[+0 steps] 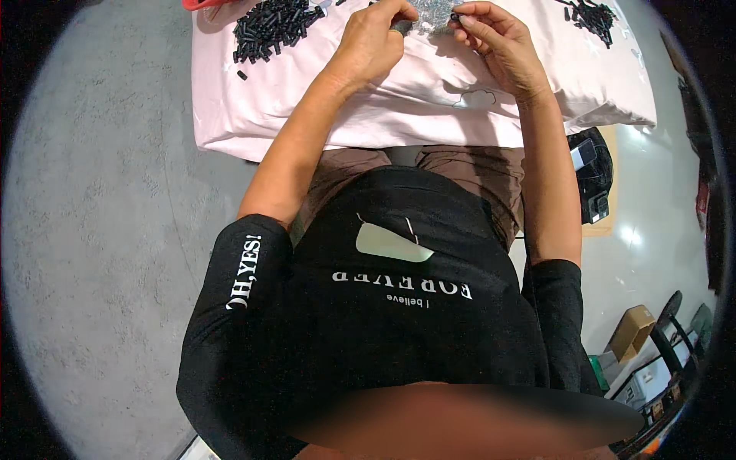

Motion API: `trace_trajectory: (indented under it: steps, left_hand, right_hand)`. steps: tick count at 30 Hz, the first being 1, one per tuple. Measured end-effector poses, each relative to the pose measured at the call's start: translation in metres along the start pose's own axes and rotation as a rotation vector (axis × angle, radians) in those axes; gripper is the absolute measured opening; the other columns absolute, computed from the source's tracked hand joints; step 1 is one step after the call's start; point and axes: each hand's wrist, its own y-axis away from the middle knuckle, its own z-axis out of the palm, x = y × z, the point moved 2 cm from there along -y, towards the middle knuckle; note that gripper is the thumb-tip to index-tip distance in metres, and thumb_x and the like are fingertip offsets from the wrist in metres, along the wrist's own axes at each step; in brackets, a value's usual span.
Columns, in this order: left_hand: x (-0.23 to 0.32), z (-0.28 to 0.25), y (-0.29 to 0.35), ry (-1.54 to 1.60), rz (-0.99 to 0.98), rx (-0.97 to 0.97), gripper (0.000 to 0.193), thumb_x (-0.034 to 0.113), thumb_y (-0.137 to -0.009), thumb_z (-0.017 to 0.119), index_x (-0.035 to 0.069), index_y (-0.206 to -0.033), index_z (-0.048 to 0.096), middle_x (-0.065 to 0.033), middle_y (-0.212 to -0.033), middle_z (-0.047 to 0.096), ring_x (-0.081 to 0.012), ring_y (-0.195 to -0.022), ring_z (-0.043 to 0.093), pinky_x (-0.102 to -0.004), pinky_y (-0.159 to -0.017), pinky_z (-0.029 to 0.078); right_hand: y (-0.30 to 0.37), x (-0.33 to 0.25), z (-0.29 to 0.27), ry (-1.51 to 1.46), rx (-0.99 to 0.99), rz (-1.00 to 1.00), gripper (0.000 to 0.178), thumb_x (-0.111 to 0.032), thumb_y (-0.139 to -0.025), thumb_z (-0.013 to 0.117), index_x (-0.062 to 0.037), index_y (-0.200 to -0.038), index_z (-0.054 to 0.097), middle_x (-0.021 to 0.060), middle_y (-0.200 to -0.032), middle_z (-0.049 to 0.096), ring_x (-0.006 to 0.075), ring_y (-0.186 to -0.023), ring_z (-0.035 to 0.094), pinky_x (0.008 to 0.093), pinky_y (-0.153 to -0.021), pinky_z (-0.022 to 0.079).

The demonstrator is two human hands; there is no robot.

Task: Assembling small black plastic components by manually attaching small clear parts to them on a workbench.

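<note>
A heap of small silvery metal pieces lies on the pink cloth at the far edge of the view, between my two hands. My left hand is at the heap's left side with its fingers curled together. Whatever its fingertips grip, if anything, is hidden. On the other side, my right hand pinches a small black piece between thumb and fingers. Many short black tubes are piled to the left of my left hand, and one loose black tube rests nearer to me.
Thinner black pieces form another pile at the far right of the cloth-covered table. A red container's rim shows at the far left corner. A dark thread lies on the cloth. Beside the table, a black bag sits low on the right.
</note>
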Motion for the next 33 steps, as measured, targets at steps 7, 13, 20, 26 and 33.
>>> trace_trajectory:
  steps: [7,13,20,26,33]
  left_hand:
    - [-0.003,0.006,-0.001,0.361,-0.146,-0.041,0.032,-0.014,-0.084,0.042,-0.005,-0.106,0.063,-0.006,-0.094,0.064,-0.0161,-0.091,0.058,-0.0272,-0.084,0.048]
    - [-0.018,0.02,-0.004,0.612,-0.189,-0.027,0.034,-0.017,-0.085,0.042,-0.003,-0.108,0.063,-0.003,-0.098,0.061,-0.0124,-0.091,0.056,-0.0244,-0.083,0.046]
    - [-0.006,0.027,-0.01,0.501,-0.162,-0.01,0.024,-0.012,-0.09,0.047,-0.002,-0.104,0.063,-0.0036,-0.094,0.061,-0.0122,-0.088,0.057,-0.0255,-0.079,0.047]
    - [0.006,0.024,-0.009,0.392,-0.116,-0.005,0.015,-0.005,-0.094,0.052,-0.003,-0.104,0.062,-0.0046,-0.089,0.063,-0.0134,-0.083,0.058,-0.0276,-0.075,0.049]
    - [0.023,0.024,-0.01,0.334,-0.176,0.001,0.014,-0.004,-0.095,0.051,-0.003,-0.103,0.062,-0.008,-0.09,0.067,-0.0148,-0.082,0.064,-0.0298,-0.074,0.053]
  right_hand:
    - [-0.002,0.001,0.001,0.032,0.011,-0.007,0.012,-0.003,-0.098,0.067,-0.0024,-0.11,0.068,0.0059,-0.091,0.071,0.0116,-0.077,0.068,0.0226,-0.071,0.056]
    - [0.001,-0.002,0.008,0.055,-0.037,-0.035,0.01,-0.004,-0.1,0.063,-0.0017,-0.109,0.065,0.007,-0.089,0.071,0.0132,-0.077,0.068,0.0242,-0.072,0.057]
    - [-0.001,0.004,0.007,0.188,-0.018,-0.078,0.009,-0.002,-0.1,0.061,-0.0003,-0.107,0.066,0.0065,-0.09,0.07,0.0127,-0.079,0.067,0.0267,-0.075,0.057]
    - [-0.001,0.005,0.008,0.272,0.009,-0.053,0.008,-0.006,-0.099,0.066,-0.0003,-0.104,0.068,0.0039,-0.089,0.07,0.0111,-0.078,0.065,0.0266,-0.073,0.055]
    - [-0.001,0.006,0.01,0.352,0.019,-0.022,0.011,-0.01,-0.101,0.064,0.0003,-0.099,0.067,0.0026,-0.085,0.068,0.01,-0.076,0.063,0.0249,-0.071,0.053]
